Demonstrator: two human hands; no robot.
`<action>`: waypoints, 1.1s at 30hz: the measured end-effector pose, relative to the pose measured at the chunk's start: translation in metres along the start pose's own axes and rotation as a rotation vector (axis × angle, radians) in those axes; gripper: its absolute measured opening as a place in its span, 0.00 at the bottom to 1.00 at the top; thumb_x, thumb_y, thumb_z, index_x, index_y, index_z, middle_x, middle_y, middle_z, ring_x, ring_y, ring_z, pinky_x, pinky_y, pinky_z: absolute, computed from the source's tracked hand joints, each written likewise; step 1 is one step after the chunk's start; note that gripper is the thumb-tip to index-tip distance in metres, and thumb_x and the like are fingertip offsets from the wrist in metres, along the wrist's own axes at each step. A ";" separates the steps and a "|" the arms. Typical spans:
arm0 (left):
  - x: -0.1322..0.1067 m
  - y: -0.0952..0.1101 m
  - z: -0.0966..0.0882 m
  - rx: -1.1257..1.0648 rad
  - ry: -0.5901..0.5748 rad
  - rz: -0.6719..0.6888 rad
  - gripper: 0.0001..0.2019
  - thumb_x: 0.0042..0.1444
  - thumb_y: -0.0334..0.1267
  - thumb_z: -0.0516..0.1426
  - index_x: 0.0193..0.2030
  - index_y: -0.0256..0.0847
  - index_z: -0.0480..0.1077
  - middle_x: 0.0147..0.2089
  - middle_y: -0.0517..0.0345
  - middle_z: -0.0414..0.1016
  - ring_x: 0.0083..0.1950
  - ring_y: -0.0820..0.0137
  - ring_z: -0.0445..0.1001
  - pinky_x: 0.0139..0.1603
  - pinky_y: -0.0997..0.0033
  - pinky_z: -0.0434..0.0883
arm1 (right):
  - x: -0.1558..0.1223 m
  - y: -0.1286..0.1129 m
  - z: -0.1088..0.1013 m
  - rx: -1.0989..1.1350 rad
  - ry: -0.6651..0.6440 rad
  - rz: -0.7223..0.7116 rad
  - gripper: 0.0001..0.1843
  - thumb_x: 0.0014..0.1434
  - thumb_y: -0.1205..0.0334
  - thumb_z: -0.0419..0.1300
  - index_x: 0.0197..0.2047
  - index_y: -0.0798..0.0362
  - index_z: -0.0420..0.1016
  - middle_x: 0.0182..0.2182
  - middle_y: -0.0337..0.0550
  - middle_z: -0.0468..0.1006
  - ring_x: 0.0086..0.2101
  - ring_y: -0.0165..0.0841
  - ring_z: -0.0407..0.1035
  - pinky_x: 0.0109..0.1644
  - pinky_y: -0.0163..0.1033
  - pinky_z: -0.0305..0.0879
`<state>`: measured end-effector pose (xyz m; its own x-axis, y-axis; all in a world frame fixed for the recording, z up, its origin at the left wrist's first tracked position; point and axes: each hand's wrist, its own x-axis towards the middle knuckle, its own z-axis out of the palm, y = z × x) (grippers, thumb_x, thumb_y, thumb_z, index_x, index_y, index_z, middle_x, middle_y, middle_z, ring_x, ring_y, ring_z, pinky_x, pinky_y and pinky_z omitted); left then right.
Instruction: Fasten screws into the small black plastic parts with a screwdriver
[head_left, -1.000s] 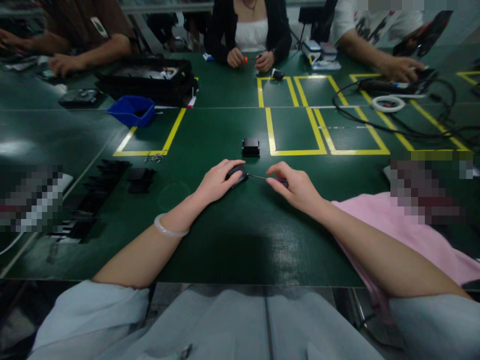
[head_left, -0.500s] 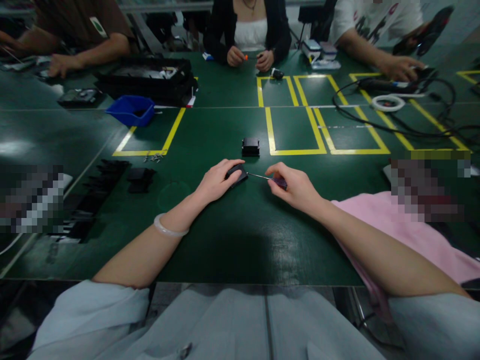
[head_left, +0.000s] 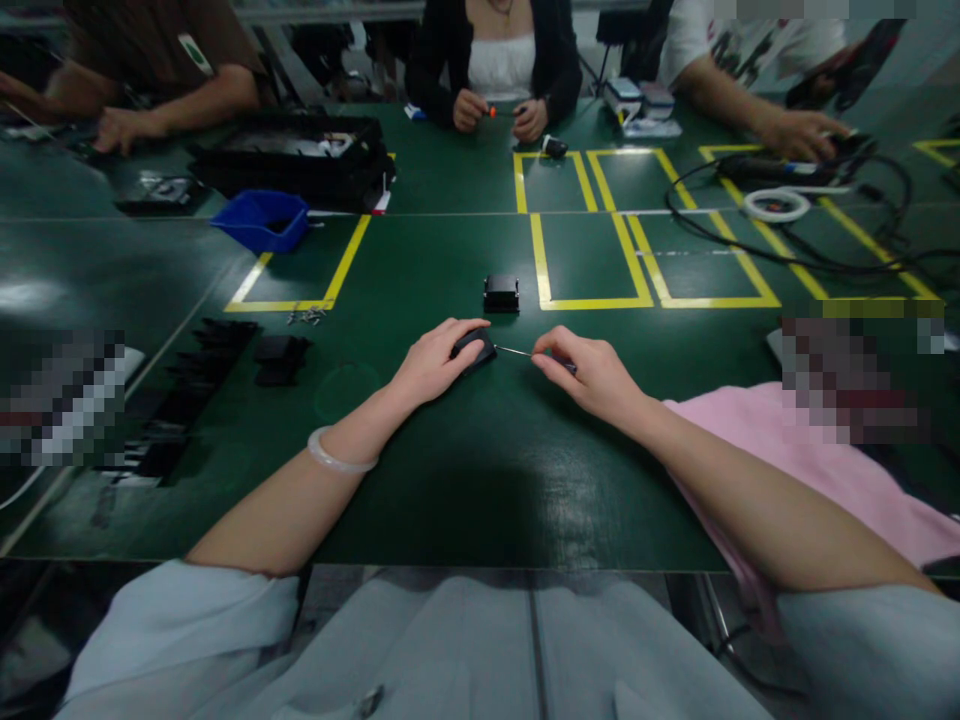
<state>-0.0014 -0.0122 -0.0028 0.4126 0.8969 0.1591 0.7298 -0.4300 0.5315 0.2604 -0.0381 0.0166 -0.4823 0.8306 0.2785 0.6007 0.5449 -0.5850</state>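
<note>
My left hand is closed on a small black plastic part, pressing it against the green tabletop. In my right hand is a screwdriver, its handle mostly hidden by the fingers. The thin metal shaft points left, and its tip meets the right side of the black part. Just beyond my hands stands another black plastic part. To the left lie a small pile of screws, a black block and a row of dark parts.
A blue scoop-shaped bin and a black tray are at the far left. Yellow tape outlines mark the table. Black cables lie at right, and a pink cloth is under my right forearm. Several people work across the table.
My right fingers have closed tighter round the screwdriver handle and shifted slightly, covering more of it. My left hand and the black part stay in place.
</note>
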 end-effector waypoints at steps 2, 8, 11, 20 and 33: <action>0.000 -0.001 0.000 -0.001 0.001 -0.004 0.24 0.70 0.52 0.46 0.65 0.44 0.69 0.56 0.50 0.75 0.56 0.58 0.74 0.58 0.58 0.68 | 0.000 0.000 0.000 -0.010 0.014 -0.009 0.09 0.67 0.56 0.53 0.45 0.50 0.70 0.26 0.36 0.70 0.26 0.31 0.65 0.35 0.36 0.58; 0.000 -0.002 0.001 -0.005 0.001 -0.007 0.24 0.70 0.52 0.46 0.65 0.44 0.69 0.55 0.51 0.74 0.55 0.58 0.74 0.57 0.58 0.69 | 0.000 -0.001 0.002 -0.001 0.029 -0.045 0.12 0.64 0.58 0.55 0.50 0.51 0.68 0.32 0.40 0.75 0.30 0.32 0.68 0.36 0.37 0.59; 0.000 -0.002 0.001 -0.005 0.001 -0.005 0.25 0.70 0.52 0.47 0.65 0.44 0.69 0.55 0.51 0.74 0.55 0.59 0.74 0.58 0.58 0.68 | 0.000 0.000 0.000 0.008 -0.002 0.003 0.13 0.67 0.52 0.54 0.47 0.51 0.69 0.28 0.38 0.72 0.28 0.33 0.68 0.36 0.37 0.58; -0.001 0.000 -0.001 0.002 -0.008 -0.005 0.24 0.70 0.52 0.46 0.65 0.44 0.68 0.55 0.51 0.74 0.55 0.58 0.74 0.57 0.59 0.68 | -0.001 0.000 0.001 -0.014 0.036 -0.032 0.12 0.66 0.59 0.53 0.50 0.52 0.68 0.28 0.38 0.72 0.28 0.32 0.66 0.36 0.37 0.58; 0.000 -0.001 0.000 -0.002 0.000 0.015 0.24 0.71 0.51 0.47 0.65 0.42 0.68 0.56 0.50 0.74 0.56 0.59 0.73 0.57 0.59 0.68 | 0.000 0.000 0.000 -0.006 -0.024 0.002 0.12 0.68 0.54 0.52 0.46 0.52 0.71 0.26 0.37 0.69 0.27 0.32 0.65 0.36 0.37 0.57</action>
<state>-0.0022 -0.0122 -0.0038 0.4236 0.8902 0.1675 0.7221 -0.4436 0.5308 0.2604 -0.0377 0.0166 -0.4960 0.8289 0.2585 0.6057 0.5436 -0.5811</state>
